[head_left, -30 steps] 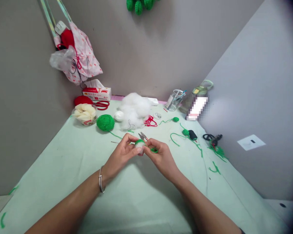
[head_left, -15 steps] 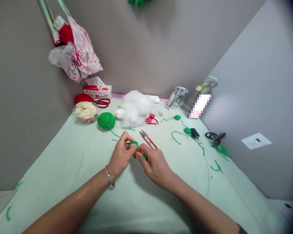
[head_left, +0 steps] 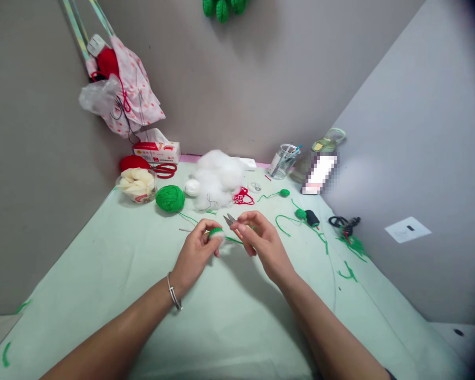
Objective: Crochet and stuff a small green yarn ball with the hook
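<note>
A counter [head_left: 229, 327] draped in pale green cloth fills a corner between grey walls, with bare cloth lying nearest the body, below the hands. The left hand [head_left: 198, 256] grasps a small green crocheted piece [head_left: 215, 232], thumb across its near side, with white stuffing [head_left: 220, 235] showing at the piece's edge. The right hand [head_left: 263, 245] hangs just beside it, fingers curled and thumb close to the forefinger; whether it pinches anything I cannot tell. A green strand [head_left: 233, 240] runs from near the piece towards the right hand, and where it ends is hidden.

The step in hand looks like working the stuffed piece. In my judgement, the next move calls for the left hand to keep the stuffing in while the right hand controls the strand, clear of the blades of the snips [head_left: 228, 219], which lie just beyond the right fingers.

Past the left hand are a thin metal rod [head_left: 184, 230] and, farther off, a green yarn ball [head_left: 170, 199]. Ahead of both hands sit a red yarn tangle [head_left: 243, 196] and a heap of white fibre [head_left: 218, 174]. Beyond the right hand lies a little green ball [head_left: 285, 193], with a clear cup [head_left: 282, 166] behind it. Farthest away, past the left hand, a tissue box [head_left: 156, 153] stands by the wall.
</note>
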